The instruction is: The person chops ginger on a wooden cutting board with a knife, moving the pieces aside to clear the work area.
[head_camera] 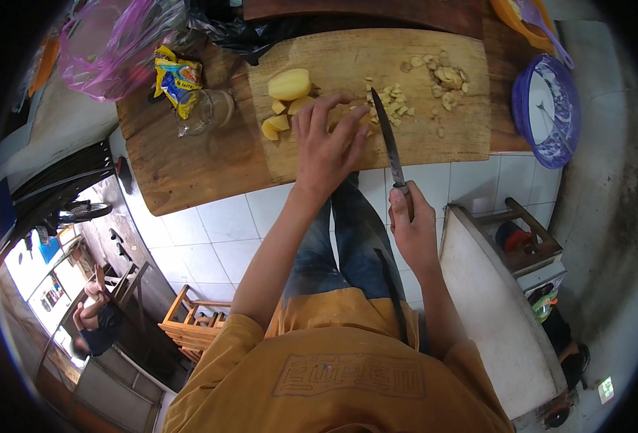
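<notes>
My right hand [415, 230] grips the handle of a kitchen knife [389, 135], whose blade points away from me over a wooden cutting board [346, 54]. Beside the blade tip lie small pale-yellow dice [393, 100]. My left hand [324, 143] is over the board with fingers spread and bent; what lies under its fingertips is partly hidden. Just beyond it rests a peeled potato [288, 84], with larger cut potato chunks [276, 123] at its left. A heap of thin yellow-brown scraps [449, 77] occupies the board's right side.
On the wooden table [189, 173] are a clear glass jar [205, 111], a yellow-blue packet [178, 78] and a pink plastic bag [118, 48]. A purple bowl [570, 103] with white residue and a utensil stands right. A wooden chair [194, 325] is behind left; another person [102, 325] sits farther off.
</notes>
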Available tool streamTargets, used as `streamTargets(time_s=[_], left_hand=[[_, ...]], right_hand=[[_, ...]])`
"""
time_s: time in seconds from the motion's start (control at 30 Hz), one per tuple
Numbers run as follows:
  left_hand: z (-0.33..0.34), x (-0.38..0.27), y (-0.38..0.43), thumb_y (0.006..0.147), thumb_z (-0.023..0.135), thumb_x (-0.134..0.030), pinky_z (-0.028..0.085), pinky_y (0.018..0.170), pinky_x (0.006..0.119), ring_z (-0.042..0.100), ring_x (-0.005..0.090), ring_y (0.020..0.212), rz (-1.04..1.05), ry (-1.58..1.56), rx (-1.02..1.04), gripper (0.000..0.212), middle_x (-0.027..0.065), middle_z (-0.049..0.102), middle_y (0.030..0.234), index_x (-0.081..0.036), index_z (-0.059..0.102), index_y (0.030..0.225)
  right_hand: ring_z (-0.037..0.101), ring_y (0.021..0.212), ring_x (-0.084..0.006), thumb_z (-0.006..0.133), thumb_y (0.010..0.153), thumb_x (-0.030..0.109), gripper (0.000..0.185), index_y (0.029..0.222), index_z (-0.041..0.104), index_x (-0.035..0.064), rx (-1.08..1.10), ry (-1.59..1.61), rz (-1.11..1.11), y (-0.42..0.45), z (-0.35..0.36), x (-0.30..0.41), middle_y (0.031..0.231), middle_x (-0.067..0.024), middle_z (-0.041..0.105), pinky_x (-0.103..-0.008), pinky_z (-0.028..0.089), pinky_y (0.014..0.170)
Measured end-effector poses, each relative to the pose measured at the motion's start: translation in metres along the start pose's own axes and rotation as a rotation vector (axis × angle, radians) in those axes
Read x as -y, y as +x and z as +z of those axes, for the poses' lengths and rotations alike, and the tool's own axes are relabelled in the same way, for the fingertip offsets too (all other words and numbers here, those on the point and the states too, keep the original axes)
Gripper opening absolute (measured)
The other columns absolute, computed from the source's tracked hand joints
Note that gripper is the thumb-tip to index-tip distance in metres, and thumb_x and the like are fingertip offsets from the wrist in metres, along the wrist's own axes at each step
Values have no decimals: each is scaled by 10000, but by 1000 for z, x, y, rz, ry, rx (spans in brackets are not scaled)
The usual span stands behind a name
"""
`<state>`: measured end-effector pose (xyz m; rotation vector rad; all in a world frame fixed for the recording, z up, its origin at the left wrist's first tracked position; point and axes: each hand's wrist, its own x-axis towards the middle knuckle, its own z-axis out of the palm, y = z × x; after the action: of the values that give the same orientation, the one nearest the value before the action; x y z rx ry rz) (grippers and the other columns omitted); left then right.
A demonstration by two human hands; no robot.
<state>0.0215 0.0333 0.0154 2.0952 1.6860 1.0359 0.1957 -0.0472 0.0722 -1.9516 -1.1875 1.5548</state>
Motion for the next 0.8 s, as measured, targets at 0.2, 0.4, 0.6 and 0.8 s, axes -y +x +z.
streamTargets(time_s=[0.2, 0.4, 0.6, 0.8], left_hand=[[1, 6, -3, 839, 764, -130, 392, 948, 425, 530, 290, 1104, -88, -9, -58, 259, 68, 592, 1174, -140, 704, 1091], [-5, 3, -10, 836, 772, -120, 414, 948, 431, 541, 281, 1108, -73, 28, 15, 274, 82, 590, 1181, -120, 698, 1100], [-5, 3, -16, 822, 795, -198, 385, 965, 448, 520, 318, 1113, -75, -99, -100, 395, 94, 563, 1217, -150, 654, 1188], [-17, -4, 0, 847, 767, -177, 370, 1010, 470, 483, 331, 1175, 94, 3, 154, 445, 124, 524, 1287, -130, 606, 1260]], right_hand=[[504, 557, -211, 551, 1054, 344, 374, 1043, 589, -29, -9, 103, 34, -2, -1, -1, 635, -137, 560, -382, 440, 603], [620, 640, -283, 599, 1027, 303, 313, 1040, 597, -10, -81, -120, -55, -3, 0, 7, 697, -152, 610, -368, 476, 625], [678, 774, -330, 673, 968, 260, 238, 1073, 610, 56, -396, -541, -364, -2, 5, -9, 874, -120, 625, -392, 517, 616], [677, 787, -331, 661, 976, 239, 219, 1080, 605, 54, -436, -609, -326, -2, 0, -8, 890, -125, 634, -409, 516, 624]])
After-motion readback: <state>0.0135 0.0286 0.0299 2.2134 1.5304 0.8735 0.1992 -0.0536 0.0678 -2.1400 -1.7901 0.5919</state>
